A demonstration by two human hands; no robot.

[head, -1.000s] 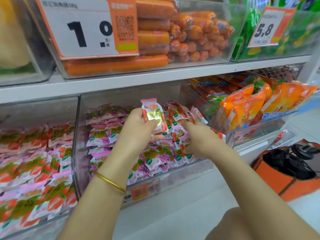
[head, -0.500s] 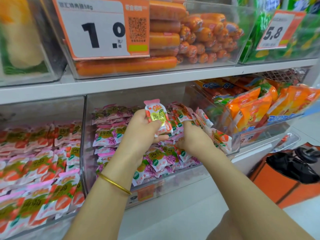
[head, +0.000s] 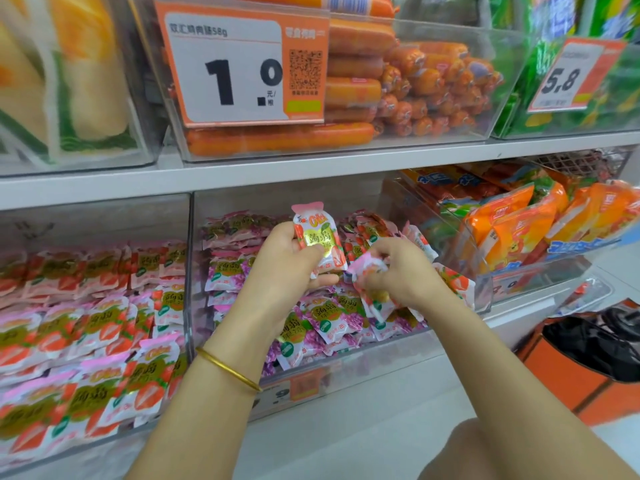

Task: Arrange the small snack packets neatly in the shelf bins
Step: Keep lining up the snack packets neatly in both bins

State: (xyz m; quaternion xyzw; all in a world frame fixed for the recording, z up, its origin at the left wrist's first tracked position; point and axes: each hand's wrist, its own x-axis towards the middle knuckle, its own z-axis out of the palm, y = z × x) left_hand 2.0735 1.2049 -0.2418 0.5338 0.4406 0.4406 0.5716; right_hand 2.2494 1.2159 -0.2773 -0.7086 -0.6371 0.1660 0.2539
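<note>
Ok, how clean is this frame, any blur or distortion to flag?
Head view: motion blur smears the right hand and its crumpled packet; the upright packet in the left hand and the 1.0 price tag read sharp; the far-left packs are smeared, and the wide lens bows the shelf edge.

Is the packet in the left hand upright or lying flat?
Upright: the left hand holds the packet with its pink top edge up and printed face toward the camera, above the pile in the middle bin.
</note>
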